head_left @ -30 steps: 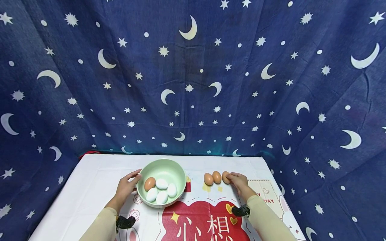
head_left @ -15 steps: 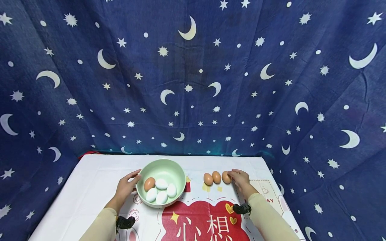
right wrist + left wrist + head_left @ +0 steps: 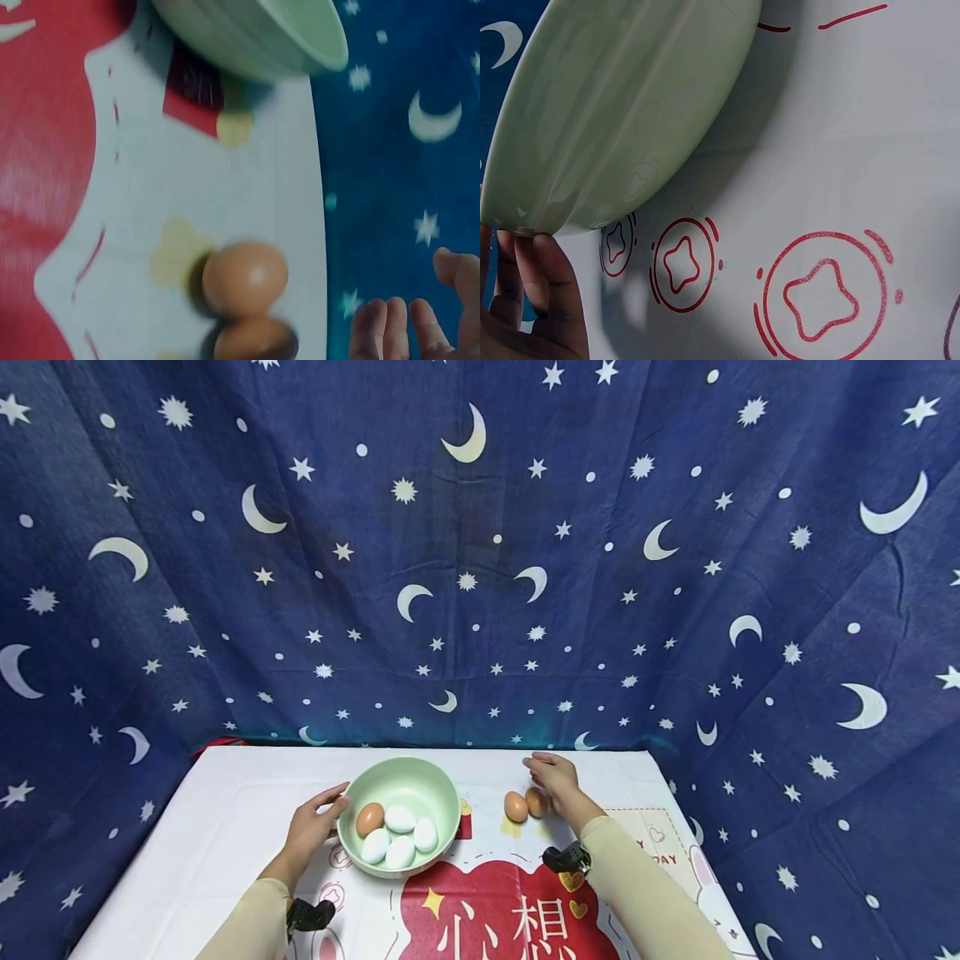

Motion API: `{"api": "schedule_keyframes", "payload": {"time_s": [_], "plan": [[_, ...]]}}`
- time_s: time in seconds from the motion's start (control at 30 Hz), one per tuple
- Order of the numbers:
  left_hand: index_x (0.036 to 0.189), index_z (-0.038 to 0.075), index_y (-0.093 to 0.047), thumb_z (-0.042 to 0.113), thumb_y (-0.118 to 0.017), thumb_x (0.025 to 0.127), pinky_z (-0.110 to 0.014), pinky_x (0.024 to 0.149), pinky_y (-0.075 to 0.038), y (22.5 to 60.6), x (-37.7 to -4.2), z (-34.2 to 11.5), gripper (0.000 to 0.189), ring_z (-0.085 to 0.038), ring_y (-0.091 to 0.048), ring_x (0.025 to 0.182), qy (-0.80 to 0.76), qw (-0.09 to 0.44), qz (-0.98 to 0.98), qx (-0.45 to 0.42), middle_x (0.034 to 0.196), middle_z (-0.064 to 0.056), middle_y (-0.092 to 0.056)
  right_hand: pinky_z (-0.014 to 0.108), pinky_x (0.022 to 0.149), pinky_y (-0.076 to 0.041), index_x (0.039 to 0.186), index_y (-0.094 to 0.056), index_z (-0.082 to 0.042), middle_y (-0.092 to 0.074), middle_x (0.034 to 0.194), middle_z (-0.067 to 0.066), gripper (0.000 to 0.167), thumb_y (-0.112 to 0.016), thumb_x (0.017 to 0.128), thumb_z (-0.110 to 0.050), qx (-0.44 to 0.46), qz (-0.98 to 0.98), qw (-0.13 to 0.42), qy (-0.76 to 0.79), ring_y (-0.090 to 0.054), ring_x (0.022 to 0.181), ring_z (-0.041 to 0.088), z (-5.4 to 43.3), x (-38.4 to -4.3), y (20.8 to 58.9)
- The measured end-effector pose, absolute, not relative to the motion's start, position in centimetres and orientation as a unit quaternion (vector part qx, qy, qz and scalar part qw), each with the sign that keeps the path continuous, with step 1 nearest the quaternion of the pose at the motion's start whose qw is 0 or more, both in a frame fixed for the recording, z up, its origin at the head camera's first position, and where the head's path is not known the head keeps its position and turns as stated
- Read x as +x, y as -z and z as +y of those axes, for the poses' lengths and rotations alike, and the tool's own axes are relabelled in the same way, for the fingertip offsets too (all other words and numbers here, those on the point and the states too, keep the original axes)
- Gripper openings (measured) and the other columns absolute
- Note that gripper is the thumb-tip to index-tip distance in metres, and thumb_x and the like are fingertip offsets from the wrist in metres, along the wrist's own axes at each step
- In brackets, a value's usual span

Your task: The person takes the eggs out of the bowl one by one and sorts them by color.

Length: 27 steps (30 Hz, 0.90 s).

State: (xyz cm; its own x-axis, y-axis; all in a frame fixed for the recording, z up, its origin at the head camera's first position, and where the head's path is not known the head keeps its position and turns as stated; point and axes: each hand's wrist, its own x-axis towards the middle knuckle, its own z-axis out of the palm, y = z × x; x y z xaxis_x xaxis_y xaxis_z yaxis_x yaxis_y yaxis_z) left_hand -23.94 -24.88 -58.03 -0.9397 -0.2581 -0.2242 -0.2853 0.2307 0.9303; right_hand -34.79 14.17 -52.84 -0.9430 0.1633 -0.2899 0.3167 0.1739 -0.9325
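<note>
A light green bowl point(image 3: 446, 793) holds several white eggs point(image 3: 400, 819) and one brown egg point(image 3: 369, 819). At its left side is my left hand point(image 3: 306, 823), fingertips against the outer wall; in the left wrist view its fingers point(image 3: 555, 289) meet the bowl point(image 3: 622, 112) from below. My right hand point(image 3: 553, 776) is over the brown eggs on the right, fingers loosely bent. Nothing shows between those fingers point(image 3: 394, 330) in the right wrist view. Two brown eggs lie side by side, a left one point(image 3: 515, 807) and a middle one point(image 3: 536, 802); the third is mostly hidden behind my wrist.
A white printed cloth point(image 3: 255, 793) with a red patch point(image 3: 465, 918) covers the table. Behind the table's far edge hangs a dark blue curtain point(image 3: 480, 710) with moons and stars. The bowl stands left of the loose eggs.
My right hand has left the rightmost brown egg and moved left and toward the back, now covering that egg from view. The left hand and bowl stay where they were.
</note>
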Motion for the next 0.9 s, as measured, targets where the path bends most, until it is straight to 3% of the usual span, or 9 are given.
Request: {"api": "schedule_keyframes", "payload": {"time_s": [0.33,0.5,0.7,0.9], "plan": [[0.144,0.009,-0.050,0.028,-0.057,0.101,-0.020,0.071,-0.059,58.3,-24.0,-24.9,0.048,-0.012,-0.062,0.093,-0.600,0.009,0.781,-0.175,0.136,-0.022,-0.047,0.036,0.092,-0.058,0.126,-0.060,0.006,-0.065,0.122,0.021,0.043,-0.068,0.092,-0.019,0.053,0.751,0.112,0.649,-0.067,0.105,0.028,7.9,-33.4,51.3],[0.143,0.009,-0.051,0.031,-0.059,0.100,-0.021,0.071,-0.060,58.5,-24.1,-24.9,0.049,-0.011,-0.062,0.093,-0.600,0.002,0.780,-0.176,0.134,-0.021,-0.048,0.035,0.091,-0.058,0.125,-0.059,0.009,-0.061,0.127,0.027,0.039,-0.063,0.094,-0.014,0.013,0.716,0.177,0.675,-0.068,0.100,0.024,4.9,-32.7,51.1],[0.144,0.009,-0.050,0.031,-0.058,0.100,-0.022,0.072,-0.060,58.4,-24.0,-25.0,0.049,-0.013,-0.062,0.095,-0.599,0.007,0.781,-0.173,0.135,-0.021,-0.047,0.026,0.084,-0.059,0.131,-0.055,0.011,-0.057,0.130,0.032,0.046,-0.061,0.096,-0.019,-0.007,0.693,0.249,0.676,-0.071,0.095,0.020,1.5,-31.6,51.2],[0.144,0.008,-0.049,0.031,-0.057,0.101,-0.021,0.072,-0.059,58.2,-23.9,-25.0,0.050,-0.011,-0.062,0.094,-0.600,0.011,0.782,-0.167,0.135,-0.022,-0.047,0.030,0.088,-0.058,0.133,-0.051,0.010,-0.060,0.126,0.031,0.049,-0.060,0.097,-0.021,0.010,0.678,0.299,0.671,-0.067,0.109,0.034,-1.5,-30.2,51.6]]}}
